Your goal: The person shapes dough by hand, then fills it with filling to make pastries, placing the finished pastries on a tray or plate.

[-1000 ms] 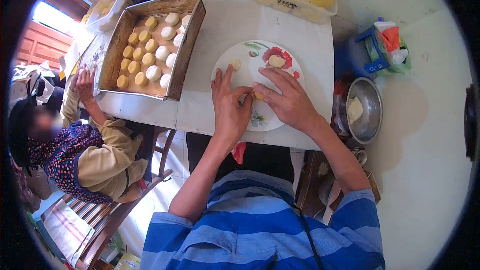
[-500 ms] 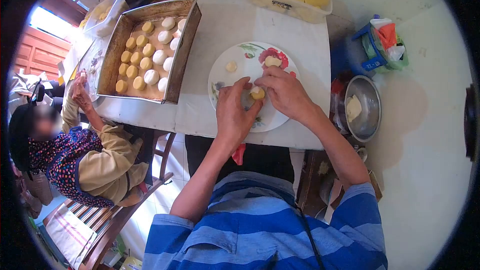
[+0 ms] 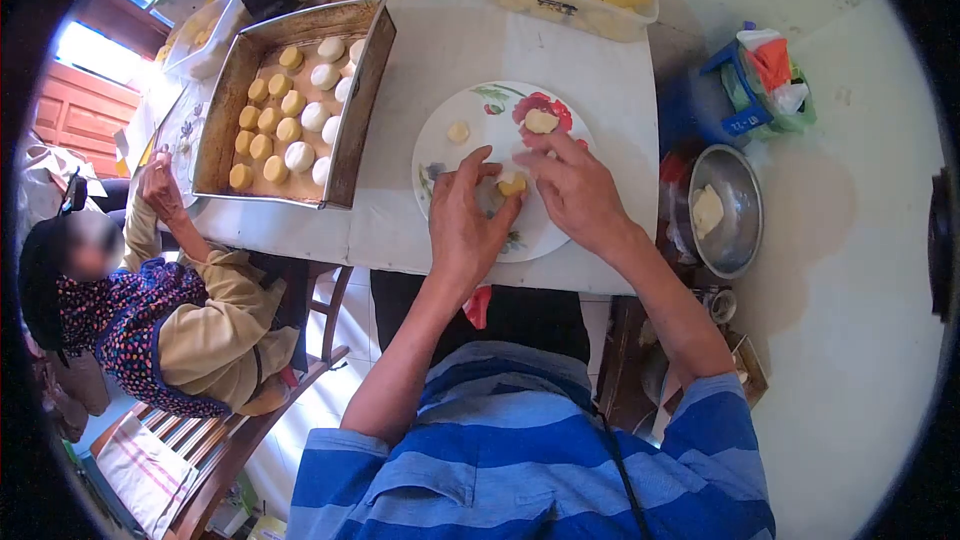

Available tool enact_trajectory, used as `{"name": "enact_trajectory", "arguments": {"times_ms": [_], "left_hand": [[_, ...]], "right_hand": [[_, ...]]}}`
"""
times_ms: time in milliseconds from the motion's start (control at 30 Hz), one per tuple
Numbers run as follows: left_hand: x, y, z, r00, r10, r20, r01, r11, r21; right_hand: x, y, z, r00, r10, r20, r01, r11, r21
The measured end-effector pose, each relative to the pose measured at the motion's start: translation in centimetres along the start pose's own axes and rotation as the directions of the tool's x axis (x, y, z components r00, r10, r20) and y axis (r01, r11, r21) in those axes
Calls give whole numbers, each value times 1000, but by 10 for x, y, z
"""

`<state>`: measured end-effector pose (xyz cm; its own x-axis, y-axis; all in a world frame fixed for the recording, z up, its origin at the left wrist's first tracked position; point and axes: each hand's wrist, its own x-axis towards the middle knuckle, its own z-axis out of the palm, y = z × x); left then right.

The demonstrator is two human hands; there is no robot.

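Over a white floral plate [image 3: 440,110], my left hand [image 3: 467,215] holds a small yellow dough piece [image 3: 511,184] between thumb and fingers. Some white shows on top of that piece. Close by on its right, my right hand [image 3: 572,185] has its fingers bent and its fingertips slightly blurred; whether anything is between them I cannot make out. A pale dough lump [image 3: 541,121] lies on the plate's red flower, just beyond my right fingers. Another small pale piece [image 3: 458,132] rests on the plate's upper left.
A metal tray [image 3: 374,80] of yellow and white rounds stands left of the plate. Behind is a plastic tub [image 3: 590,18] of yellow dough. A metal bowl [image 3: 738,230] with dough and a blue bin [image 3: 745,123] are at right. A person [image 3: 210,330] sits at left.
My right hand has moved slightly away from the yellow piece, leaving a wider gap between the hands. The piece's top now looks more uneven. The view has shifted slightly.
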<state>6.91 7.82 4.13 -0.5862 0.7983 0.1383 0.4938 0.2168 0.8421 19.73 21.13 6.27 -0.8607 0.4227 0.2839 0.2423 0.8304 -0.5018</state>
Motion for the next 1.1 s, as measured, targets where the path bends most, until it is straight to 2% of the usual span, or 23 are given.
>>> {"name": "enact_trajectory", "arguments": {"times_ms": [67, 233, 367, 433, 533, 633, 667, 733, 767, 833, 900, 1033, 1100], "left_hand": [[0, 2, 0, 1000, -9, 5, 9, 1000, 10], [0, 2, 0, 1000, 0, 8, -1, 999, 35], [1, 3, 0, 1000, -14, 12, 14, 999, 45], [1, 2, 0, 1000, -8, 10, 7, 998, 61], [0, 1, 0, 1000, 7, 26, -9, 998, 59], [1, -1, 0, 1000, 13, 28, -13, 1000, 22], [2, -2, -2, 998, 65, 2, -65, 994, 88], [5, -3, -4, 993, 120, -20, -115, 981, 159], [7, -2, -5, 994, 105, 1, -103, 979, 177], [9, 2, -7, 995, 92, 22, -95, 976, 196], [12, 5, -8, 995, 65, 82, -86, 952, 295], [11, 4, -10, 987, 87, 134, -125, 944, 307], [11, 8, -11, 988, 72, 135, -102, 967, 231]], "right_hand": [[6, 4, 2, 998, 66, -11, -65, 997, 42], [14, 5, 5, 978, 103, 183, -98, 994, -40], [4, 0, 6, 987, 100, 124, -97, 995, -32], [-8, -9, 4, 991, 93, 93, -82, 990, -111], [-15, -19, 1, 991, 89, 95, -70, 979, -194], [-19, -15, 3, 991, 72, 110, -51, 982, -183], [-20, -15, 1, 992, 74, 104, -55, 982, -181], [-15, -19, -9, 996, 71, -48, -73, 997, -40], [-15, -18, -12, 996, 72, -50, -73, 997, -36], [-16, -12, -19, 981, 190, -33, -188, 980, 66], [-21, -10, -23, 977, 212, -35, -208, 973, 104], [-33, -1, -22, 969, 230, -88, -212, 961, 175], [-36, 1, -20, 970, 217, -106, -196, 964, 177]]}}
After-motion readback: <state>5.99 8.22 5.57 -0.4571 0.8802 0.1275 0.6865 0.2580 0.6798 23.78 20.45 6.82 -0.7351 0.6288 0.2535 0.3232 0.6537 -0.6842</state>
